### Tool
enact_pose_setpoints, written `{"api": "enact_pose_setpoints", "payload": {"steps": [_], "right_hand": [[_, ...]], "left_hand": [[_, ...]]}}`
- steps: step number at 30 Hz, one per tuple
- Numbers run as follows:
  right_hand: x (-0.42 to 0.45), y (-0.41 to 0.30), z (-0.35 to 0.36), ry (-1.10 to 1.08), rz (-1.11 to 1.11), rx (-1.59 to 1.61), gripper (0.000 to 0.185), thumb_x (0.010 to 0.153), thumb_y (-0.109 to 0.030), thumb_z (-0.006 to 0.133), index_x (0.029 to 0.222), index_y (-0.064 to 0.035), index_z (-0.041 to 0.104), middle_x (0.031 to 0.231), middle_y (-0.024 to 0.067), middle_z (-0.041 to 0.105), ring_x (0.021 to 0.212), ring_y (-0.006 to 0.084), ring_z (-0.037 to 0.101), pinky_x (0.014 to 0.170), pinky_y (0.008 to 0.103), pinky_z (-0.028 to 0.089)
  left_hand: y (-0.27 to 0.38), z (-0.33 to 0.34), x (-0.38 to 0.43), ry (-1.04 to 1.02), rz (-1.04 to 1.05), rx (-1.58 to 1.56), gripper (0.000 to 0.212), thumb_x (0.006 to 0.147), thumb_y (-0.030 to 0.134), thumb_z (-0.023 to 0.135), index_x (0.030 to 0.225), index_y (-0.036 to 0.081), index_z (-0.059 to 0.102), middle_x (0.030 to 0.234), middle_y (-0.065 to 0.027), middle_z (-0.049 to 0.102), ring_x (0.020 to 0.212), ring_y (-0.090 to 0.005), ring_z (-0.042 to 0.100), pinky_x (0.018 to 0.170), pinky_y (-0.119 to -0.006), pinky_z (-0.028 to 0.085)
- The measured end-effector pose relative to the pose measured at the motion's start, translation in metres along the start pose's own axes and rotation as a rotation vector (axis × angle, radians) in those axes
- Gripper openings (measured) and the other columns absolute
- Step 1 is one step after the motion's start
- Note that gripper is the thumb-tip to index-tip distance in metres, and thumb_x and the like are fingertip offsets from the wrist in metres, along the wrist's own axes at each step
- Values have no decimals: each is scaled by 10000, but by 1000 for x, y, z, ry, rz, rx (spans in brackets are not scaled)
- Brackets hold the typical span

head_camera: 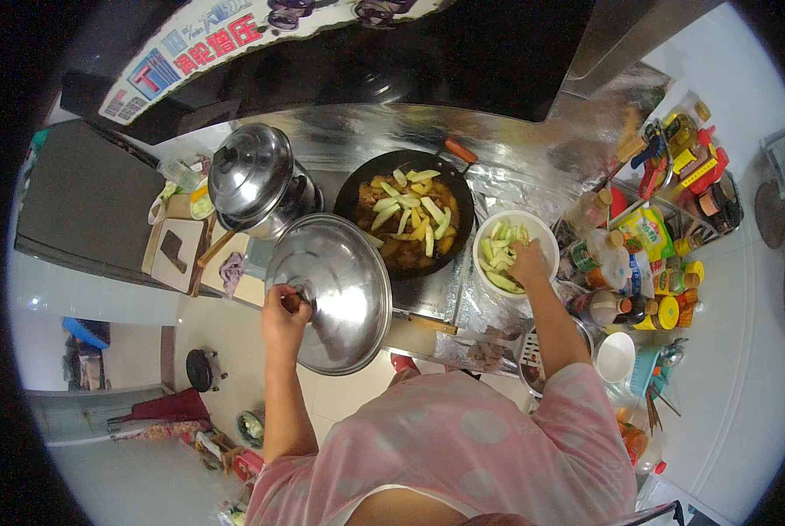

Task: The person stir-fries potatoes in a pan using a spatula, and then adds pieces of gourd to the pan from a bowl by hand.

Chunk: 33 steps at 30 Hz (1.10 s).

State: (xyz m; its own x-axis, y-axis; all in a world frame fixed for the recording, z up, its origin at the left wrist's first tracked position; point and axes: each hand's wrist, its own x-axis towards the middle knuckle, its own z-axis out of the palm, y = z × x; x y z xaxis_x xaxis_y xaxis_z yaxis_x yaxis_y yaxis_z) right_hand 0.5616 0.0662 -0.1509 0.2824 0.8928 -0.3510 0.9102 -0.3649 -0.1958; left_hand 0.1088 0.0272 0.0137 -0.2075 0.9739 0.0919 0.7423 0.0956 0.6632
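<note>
My left hand (286,314) grips the knob of a domed stainless-steel lid (349,289), held tilted left of the wok (359,253) and partly over the stove's front edge. In the wok, pale green vegetable strips (399,202) lie on top of yellow chunks and brown stewed food (372,191). To the right of it stands a white bowl (550,246) with more pale green vegetable pieces (497,253). My right hand (528,262) reaches into this bowl, fingers down among the pieces. Whether they are closed on any is hard to see.
A lidded steel pot (251,177) stands left of the wok, near a cleaver (173,251) on a board. Sauce bottles (599,308) and a seasoning rack (721,223) crowd the right side. A slotted ladle (531,352) rests in a metal basin. Overhead juts the range hood (366,72).
</note>
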Motion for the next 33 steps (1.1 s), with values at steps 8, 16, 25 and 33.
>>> {"api": "enact_pose_setpoints", "payload": {"steps": [8, 16, 25, 33], "right_hand": [[28, 31, 27, 142, -32, 230, 491, 649, -111, 718, 1125, -113, 597, 1160, 205, 481, 1006, 388, 541, 844, 434, 459], [55, 66, 43, 245, -116, 840, 565, 661, -5, 698, 1201, -30, 533, 1060, 129, 568, 899, 224, 584, 762, 309, 473], [7, -79, -56, 145, -624, 705, 512, 651, -26, 690, 1144, -58, 555, 1037, 94, 527, 952, 249, 551, 831, 332, 457], [2, -202, -29, -48, -877, 333, 474, 681, 62, 599, 1109, -141, 586, 1178, 110, 494, 1085, 332, 512, 881, 389, 447]], "left_hand": [[-7, -6, 5, 26, 75, 9, 255, 677, 15, 649, 902, 22, 530, 780, -102, 567, 676, -201, 560, 637, -303, 464], [-29, -7, 19, -22, 25, -83, 263, 675, 25, 669, 902, 33, 535, 784, -98, 571, 688, -195, 561, 649, -303, 467], [-27, -20, 12, 14, 1, -94, 285, 673, 38, 685, 917, 45, 537, 797, -87, 585, 710, -201, 574, 671, -310, 475], [-48, -43, -5, 108, -48, -107, 282, 671, 45, 683, 916, 43, 544, 800, -93, 595, 714, -219, 585, 667, -318, 477]]}}
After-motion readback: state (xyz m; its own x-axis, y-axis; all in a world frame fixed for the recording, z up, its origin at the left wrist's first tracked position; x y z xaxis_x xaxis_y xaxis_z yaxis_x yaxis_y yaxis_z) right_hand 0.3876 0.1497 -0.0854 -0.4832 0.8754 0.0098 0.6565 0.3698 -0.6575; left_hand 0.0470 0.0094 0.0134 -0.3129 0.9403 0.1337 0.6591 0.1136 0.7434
